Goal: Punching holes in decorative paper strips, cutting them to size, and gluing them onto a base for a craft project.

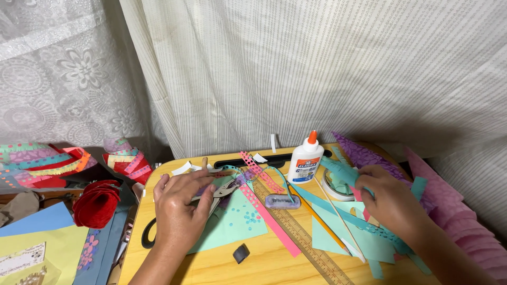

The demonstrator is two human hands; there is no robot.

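You're mid-gather: left hand [179, 203] clamps the punch tool [224, 189]; right hand [385, 198] pinches a teal strip [343, 171]. Next, feed it under the punch.

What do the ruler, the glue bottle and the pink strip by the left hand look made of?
Ruler: seemingly wood, pale matte tan with printed marks. Glue bottle: probably plastic, smooth opaque white with an orange cap. Pink strip: apparently paper, thin, flat and matte, lying just right of the left hand.
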